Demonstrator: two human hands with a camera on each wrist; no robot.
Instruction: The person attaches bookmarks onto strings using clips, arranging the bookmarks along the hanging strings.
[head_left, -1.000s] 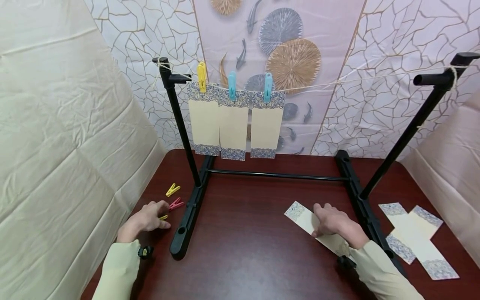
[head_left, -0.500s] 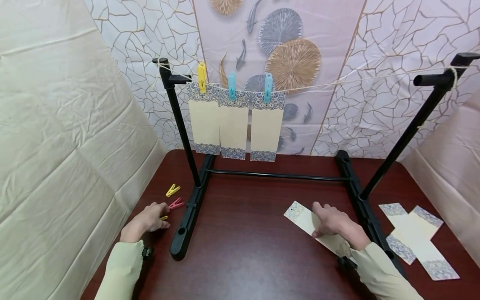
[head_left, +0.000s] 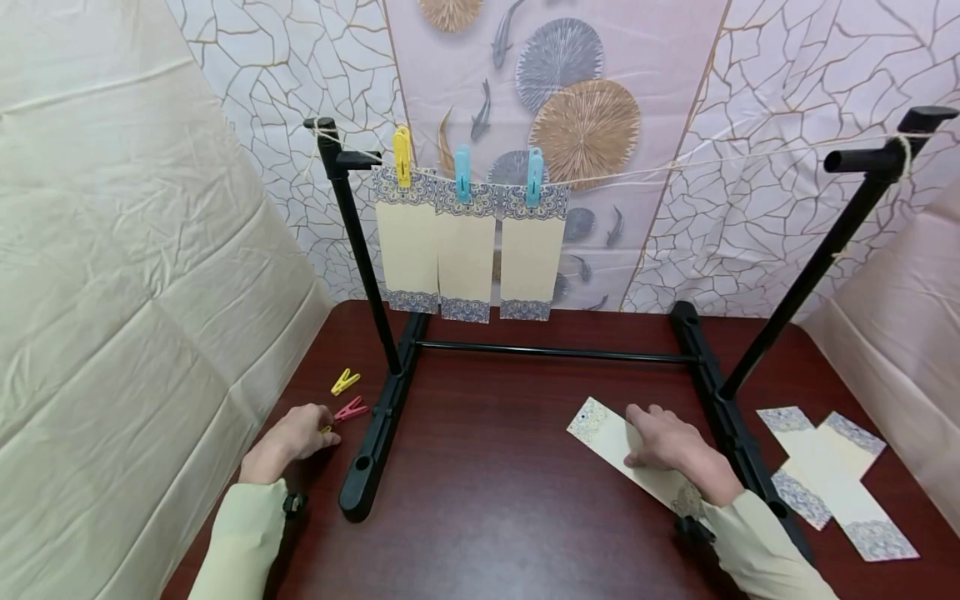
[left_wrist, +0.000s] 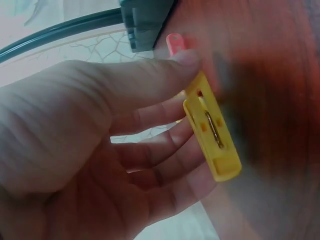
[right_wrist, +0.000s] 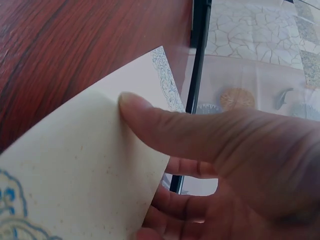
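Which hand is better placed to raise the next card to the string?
Probably the right hand: it holds a card between thumb and fingers, and the bare stretch of string lies toward that side. The left hand pinches a yellow clip, so it seems better suited to fastening.

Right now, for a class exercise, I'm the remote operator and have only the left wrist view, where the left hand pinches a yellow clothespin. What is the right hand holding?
Observer: The right hand grips a card with patterned ends between thumb and fingers.
Operator: Is anything hung up?
Observer: Three hanging cards are clipped to the cord, one by a yellow peg and two by blue pegs.
Operator: Any others lying loose?
Observer: Two loose cards are visible, crossed on the table to the right of the stand.
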